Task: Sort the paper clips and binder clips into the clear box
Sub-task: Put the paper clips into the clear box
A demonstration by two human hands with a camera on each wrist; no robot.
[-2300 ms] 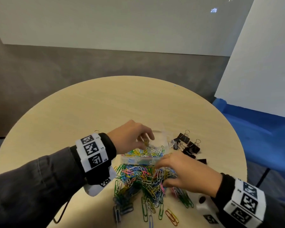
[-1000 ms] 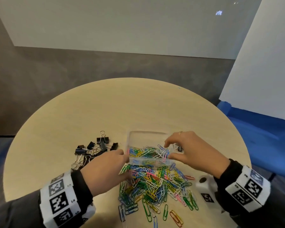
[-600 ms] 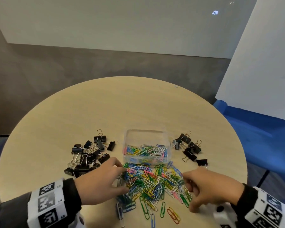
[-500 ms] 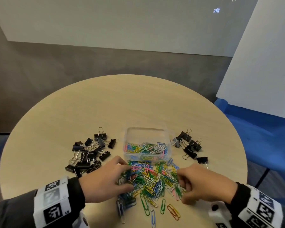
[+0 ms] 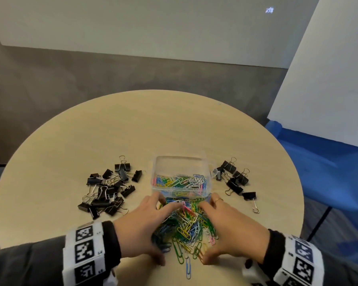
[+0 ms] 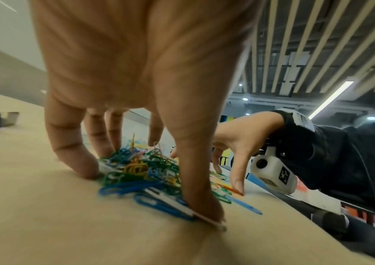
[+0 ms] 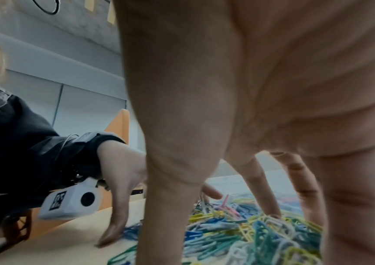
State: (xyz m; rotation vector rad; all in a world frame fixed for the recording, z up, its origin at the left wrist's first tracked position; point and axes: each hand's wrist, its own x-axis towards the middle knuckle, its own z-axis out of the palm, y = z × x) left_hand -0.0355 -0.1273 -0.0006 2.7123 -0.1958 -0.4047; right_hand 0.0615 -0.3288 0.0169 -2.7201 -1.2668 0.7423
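A clear box [image 5: 180, 162] stands mid-table with several coloured paper clips lying in its near half. Just in front of it lies a heap of coloured paper clips [image 5: 185, 226]. My left hand [image 5: 141, 228] flanks the heap on its left and my right hand [image 5: 229, 230] on its right. Both have their fingers spread and their tips on the table against the clips. In the left wrist view my left hand [image 6: 136, 71] arches over the heap [image 6: 136, 168]; the right wrist view shows my right hand [image 7: 250, 89] doing the same over the clips [image 7: 250, 233]. Neither hand holds anything.
Black binder clips lie in a large pile [image 5: 108, 188] left of the box and a smaller group [image 5: 234, 178] right of it. The round wooden table [image 5: 132, 131] is bare beyond the box. A blue floor area [image 5: 329, 162] and a white panel [image 5: 329, 79] lie to the right.
Both hands have moved inward from the sides of the loose paper clips, pushing them into a tighter heap. Before that the right hand came back from the box.
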